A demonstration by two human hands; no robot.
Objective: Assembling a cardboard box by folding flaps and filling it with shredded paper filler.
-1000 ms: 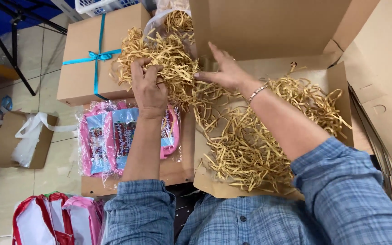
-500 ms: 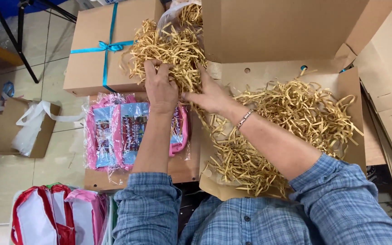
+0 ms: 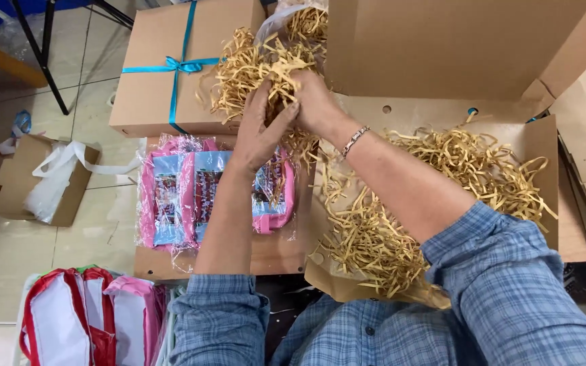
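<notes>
Head view, looking down. My left hand (image 3: 260,132) and right hand (image 3: 317,102) are pressed close together, both closed on one clump of shredded paper (image 3: 256,68), tan and crinkled. Left fingers curl up into the clump from below; right hand grips it from the side, a bracelet (image 3: 355,141) on that wrist. The clump sits raised above the gap between two boxes, strands trailing from it.

Behind the clump, a clear bag (image 3: 293,20) with more shred in it, only partly visible.

To the right, an open box (image 3: 544,146), lid flap standing up. Its floor already carries a loose bed of shred (image 3: 442,196), thick near me, thinner toward the far corner. Filling looks partly done; the handful I hold is not in the box yet.

Under my left forearm, pink packets (image 3: 191,196) in clear wrap lie on a flat box, side by side. They are not in the open box.

Further left, a closed box (image 3: 150,74) tied with blue ribbon (image 3: 178,64): that one appears finished.

On the floor, a small carton (image 3: 18,176) with white plastic, and red-and-white bags (image 3: 69,318) near my knee.
</notes>
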